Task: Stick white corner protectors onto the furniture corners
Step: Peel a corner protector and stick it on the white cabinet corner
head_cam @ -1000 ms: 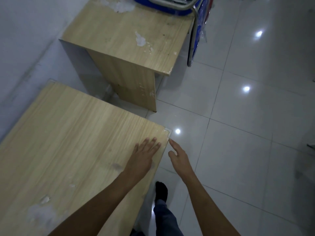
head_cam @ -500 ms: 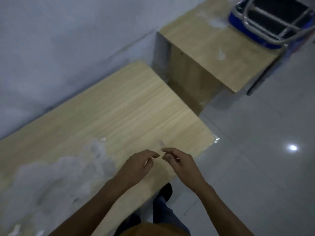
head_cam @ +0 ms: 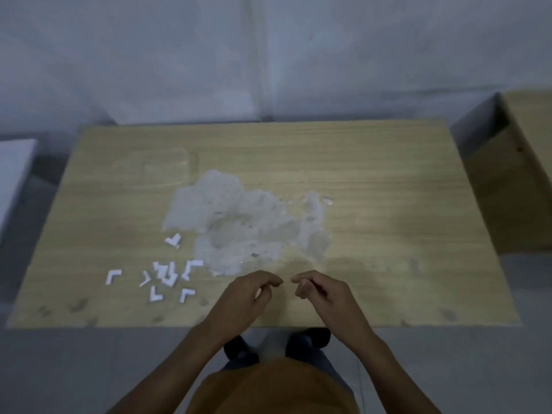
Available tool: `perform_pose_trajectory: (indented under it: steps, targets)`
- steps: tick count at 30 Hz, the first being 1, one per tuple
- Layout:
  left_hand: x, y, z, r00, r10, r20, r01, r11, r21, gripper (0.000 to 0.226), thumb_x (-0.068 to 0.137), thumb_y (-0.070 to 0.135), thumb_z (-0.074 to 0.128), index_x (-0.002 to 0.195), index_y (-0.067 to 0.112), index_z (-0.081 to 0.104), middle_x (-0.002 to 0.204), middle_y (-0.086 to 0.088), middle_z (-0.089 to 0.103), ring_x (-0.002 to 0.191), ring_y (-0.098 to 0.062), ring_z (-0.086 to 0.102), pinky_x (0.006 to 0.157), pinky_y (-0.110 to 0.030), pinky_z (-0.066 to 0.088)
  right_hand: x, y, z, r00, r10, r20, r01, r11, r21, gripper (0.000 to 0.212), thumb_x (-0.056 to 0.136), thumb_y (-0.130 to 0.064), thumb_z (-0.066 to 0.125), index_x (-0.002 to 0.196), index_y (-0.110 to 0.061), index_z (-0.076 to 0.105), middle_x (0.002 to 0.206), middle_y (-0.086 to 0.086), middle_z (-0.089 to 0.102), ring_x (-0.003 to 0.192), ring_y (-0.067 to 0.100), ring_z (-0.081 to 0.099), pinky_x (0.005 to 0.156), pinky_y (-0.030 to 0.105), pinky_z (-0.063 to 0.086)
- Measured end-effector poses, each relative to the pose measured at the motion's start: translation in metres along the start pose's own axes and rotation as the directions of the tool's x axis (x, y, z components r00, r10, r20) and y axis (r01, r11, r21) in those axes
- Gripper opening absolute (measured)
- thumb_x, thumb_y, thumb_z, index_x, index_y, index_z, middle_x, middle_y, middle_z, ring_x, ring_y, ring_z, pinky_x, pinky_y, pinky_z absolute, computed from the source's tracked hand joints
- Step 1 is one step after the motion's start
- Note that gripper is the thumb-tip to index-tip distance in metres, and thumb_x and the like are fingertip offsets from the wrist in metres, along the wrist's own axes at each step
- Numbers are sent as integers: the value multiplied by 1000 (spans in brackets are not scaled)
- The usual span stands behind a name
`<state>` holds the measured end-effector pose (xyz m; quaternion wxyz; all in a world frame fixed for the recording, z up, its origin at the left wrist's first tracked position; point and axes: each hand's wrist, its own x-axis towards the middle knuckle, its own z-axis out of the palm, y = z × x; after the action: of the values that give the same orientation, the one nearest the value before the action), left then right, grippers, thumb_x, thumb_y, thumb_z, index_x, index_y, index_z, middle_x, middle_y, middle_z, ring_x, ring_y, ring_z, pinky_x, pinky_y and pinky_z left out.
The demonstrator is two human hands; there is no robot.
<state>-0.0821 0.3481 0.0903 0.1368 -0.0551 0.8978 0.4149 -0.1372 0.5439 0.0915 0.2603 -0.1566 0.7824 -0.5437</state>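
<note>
Your left hand (head_cam: 249, 289) and right hand (head_cam: 321, 289) hover over the worktop (head_cam: 388, 180) near edge, fingers curled, tips nearly meeting; whether they pinch anything I cannot tell; white corner protectors (head_cam: 162, 277) lie scattered just left, within easy reach for picking one up.

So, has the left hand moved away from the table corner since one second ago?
Yes. The left hand now hovers near the middle of the table's front edge, no longer flat beside the corner.

Wooden table (head_cam: 388, 174); white corner protectors (head_cam: 167, 276) scattered.
</note>
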Motion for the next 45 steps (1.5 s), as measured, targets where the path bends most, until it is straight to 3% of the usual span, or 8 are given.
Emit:
perform_pose_trajectory:
  steps: [6,16,21,30,33,38,41,45]
  targets:
    - [-68,-76,-39,989,-123,-79,118,991,-58,29,97,8,47,116,18,67,112,8,67,98,-2,60,80,-4,41,7,-25,93,995,-22,93,24,999,-27,18,96,-35,47,97,-36,65,83,-24,68,82,-5,65,71,8,47]
    - [-139,-163,-86,931,-268,-246,227,956,-184,27,95,6,49,114,15,67,112,4,68,102,-8,62,89,-21,49,34,-48,197,963,-14,268,74,974,-214,19,98,-22,52,98,-33,67,77,-17,67,77,2,65,69,24,53]
    - [-167,-184,-82,887,-365,-283,301,922,-244,26,97,10,48,114,12,67,113,2,68,101,-10,62,89,-27,50,41,-49,218,935,-10,354,103,965,-243,27,96,-19,55,93,-43,64,78,-22,68,80,-1,65,70,15,51]
    - [-176,-200,-65,742,-520,-424,374,845,-382,23,97,14,51,114,17,66,111,9,66,96,2,56,80,2,34,80,-40,239,842,9,539,175,941,-290,21,96,-18,55,94,-36,66,77,-11,69,76,2,66,71,27,56]
    - [-168,-204,-59,717,-511,-475,402,859,-317,23,97,16,52,116,16,65,117,5,62,105,-8,54,86,-9,35,99,-33,242,804,28,594,194,932,-307,18,96,-18,55,96,-31,66,77,-13,68,75,3,66,71,31,57]
    - [-146,-216,-50,690,-525,-498,485,846,-219,34,93,22,59,126,11,60,130,-7,56,120,-24,49,98,-26,37,134,-14,252,811,0,584,309,849,-429,16,93,-19,60,105,-25,68,93,-11,67,86,2,63,73,16,47]
    - [-134,-225,-46,657,-553,-514,543,819,-187,45,91,24,62,132,10,53,138,-12,50,126,-28,45,104,-35,37,151,-1,259,820,5,572,369,760,-535,22,93,-18,59,114,-16,65,107,2,63,102,17,57,85,29,47]
    - [-118,-237,-40,682,-576,-451,638,769,-16,53,92,29,53,142,17,40,151,-9,34,136,-26,34,105,-40,39,166,10,269,807,4,590,455,634,-626,31,92,-20,57,123,-17,59,118,1,56,114,18,47,89,32,46]
